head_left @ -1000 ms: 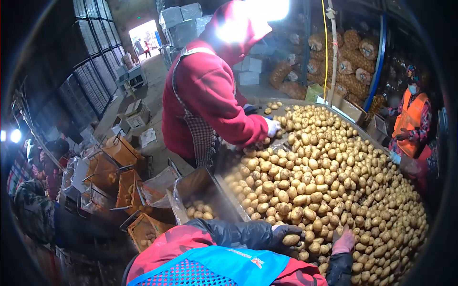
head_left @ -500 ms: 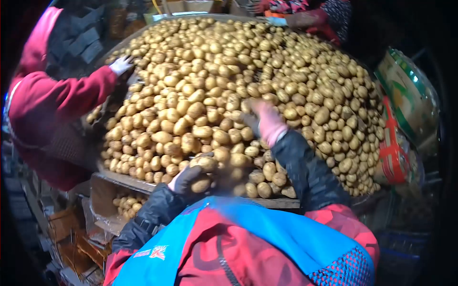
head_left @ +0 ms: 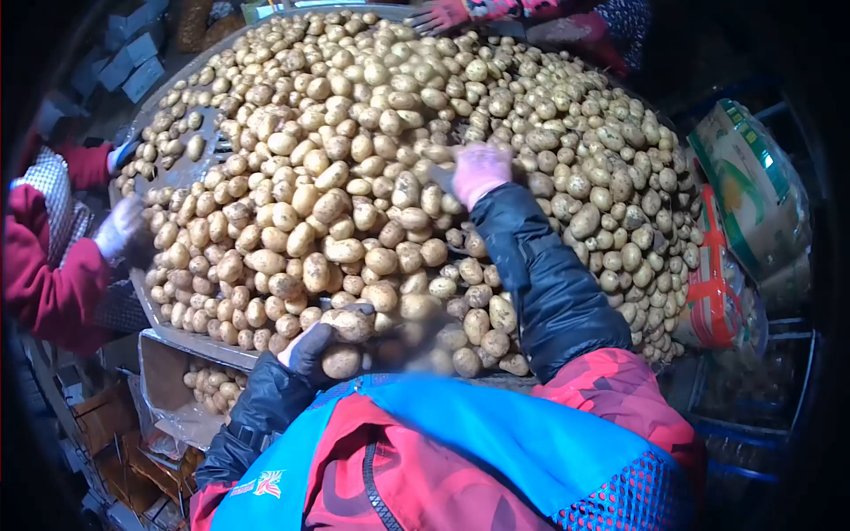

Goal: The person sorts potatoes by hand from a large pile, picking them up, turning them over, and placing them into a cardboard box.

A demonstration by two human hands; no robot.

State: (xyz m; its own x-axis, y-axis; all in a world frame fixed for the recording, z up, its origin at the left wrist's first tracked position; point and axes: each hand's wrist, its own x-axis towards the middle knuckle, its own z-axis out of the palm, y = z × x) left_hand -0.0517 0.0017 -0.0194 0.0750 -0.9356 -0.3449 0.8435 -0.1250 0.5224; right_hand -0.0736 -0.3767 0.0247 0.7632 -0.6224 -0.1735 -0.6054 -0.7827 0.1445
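Observation:
A broad heap of yellow-brown potatoes [head_left: 301, 212] covers a large table. My left hand [head_left: 312, 350], in a dark-fingered glove, is at the heap's near edge, its fingers curled round potatoes [head_left: 347, 327]. Near the middle of the heap is my right hand [head_left: 478, 173], in a pink glove with dark fingertips, reaching over the potatoes with its back to the camera. Its fingers point down and left among them, partly hidden, and whether they hold a potato cannot be made out.
A co-worker's gloved hands [head_left: 119, 228] are at the table's left edge. Another co-worker's pink-gloved hand [head_left: 440, 16] rests at the far edge. A box with potatoes [head_left: 181, 398] stands below left. A green-and-white carton [head_left: 753, 186] and a red-strapped package [head_left: 715, 283] are at the right.
The view has shifted slightly. My right hand has moved a little up and left over the heap. The left co-worker's arm has drawn back from the potatoes, and the far co-worker's hand has come over the edge.

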